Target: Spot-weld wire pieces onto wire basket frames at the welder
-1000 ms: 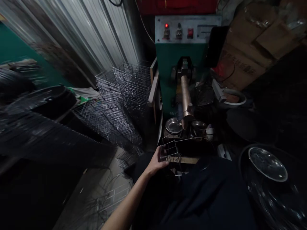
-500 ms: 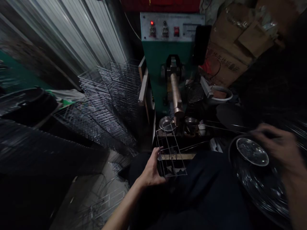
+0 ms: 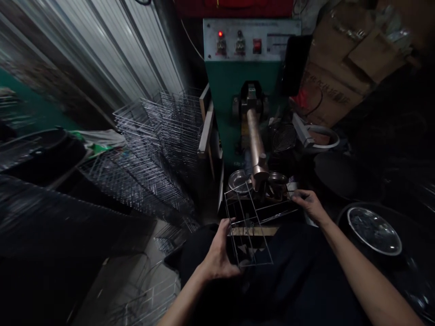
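Machine (image 3: 222, 86) stands beyond both hands; racks (image 3: 159, 136) pile left of them. Left hand (image 3: 220, 256), part-open with thumb spread, holds the frame (image 3: 260, 222); right hand (image 3: 310, 206), fingertips pinched, holds wire (image 3: 273, 205) at its left.

My feed shows dim room, corners dropping into near black. Upper left: corrugated metal sheeting (image 3: 136, 40), pale, ribs slanting, faint sheen; dark stained band beside it, then green surface (image 3: 37, 95) at far left. Ahead I see green machine cabinet (image 3: 224, 81) with light control panel (image 3: 248, 40), red indicator (image 3: 220, 33) lit. Red surface (image 3: 234, 7) above it. Right: brown cardboard boxes (image 3: 333, 90) piled, printed characters on one, crinkled clear plastic (image 3: 396, 34) on top. Lower left: greyish floor (image 3: 115, 280), thinly lit.
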Demonstrator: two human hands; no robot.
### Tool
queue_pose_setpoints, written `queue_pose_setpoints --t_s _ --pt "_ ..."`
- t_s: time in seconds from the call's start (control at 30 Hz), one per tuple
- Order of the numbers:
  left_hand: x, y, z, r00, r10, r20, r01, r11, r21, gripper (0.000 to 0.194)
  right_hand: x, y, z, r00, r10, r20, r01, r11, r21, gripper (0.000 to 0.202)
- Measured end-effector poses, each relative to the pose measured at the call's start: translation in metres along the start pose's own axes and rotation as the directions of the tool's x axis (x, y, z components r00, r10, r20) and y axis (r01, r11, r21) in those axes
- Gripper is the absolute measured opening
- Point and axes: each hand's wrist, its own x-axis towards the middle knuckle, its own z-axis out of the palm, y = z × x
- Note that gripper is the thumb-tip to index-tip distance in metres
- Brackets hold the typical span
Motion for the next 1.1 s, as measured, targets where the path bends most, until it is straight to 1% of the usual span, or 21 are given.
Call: queue_pose_setpoints --t_s 0.13,0.23,0.3,0.47,0.63,0.83,0.97,1.1 --pt "0.009 -0.012 0.005 1.0 -0.012 0.0 0.012 1.0 -0.013 0.121 0.011 0.002 -0.001 1.0 0.021 0.002 -0.021 1.0 0.017 0.059" --pt "0.016 -0.018 0.008 1.0 -0.015 -0.008 0.015 1.0 0.0 0.12 0.019 0.004 0.001 1.0 0.008 0.001 -0.008 1.0 0.016 0.062" --pt "0.02 -0.022 0.008 1.0 -0.011 -0.015 0.011 1.0 -0.013 0.12 0.024 0.006 0.002 1.0 -0.003 0.002 0.003 1.0 0.008 0.062" --pt "0.029 -0.033 0.007 0.999 -0.047 -0.012 0.046 0.997 -0.061 0.123 0.036 0.011 0.0 1.0 -0.012 -0.01 0.012 1.0 -0.009 0.061" --pt "0.038 -0.043 0.006 1.0 0.004 -0.005 -0.005 0.998 -0.062 0.123 0.047 0.018 -0.002 1.0 0.003 -0.009 -0.003 1.0 -0.007 0.063" --pt "0.042 -0.055 0.007 1.0 0.013 -0.009 -0.013 0.998 -0.063 0.126 0.053 0.025 -0.004 1.0 -0.006 -0.027 0.006 1.0 -0.017 0.062" --pt "0.045 -0.057 0.006 1.0 0.003 -0.008 -0.003 0.997 -0.073 0.126 0.055 0.03 -0.006 1.0 -0.024 -0.016 0.025 1.0 0.015 0.062" --pt "0.053 -0.051 0.004 0.999 0.029 -0.018 -0.03 0.997 -0.077 0.123 0.057 0.033 -0.008 1.0 -0.008 -0.011 0.008 0.999 0.04 0.059"
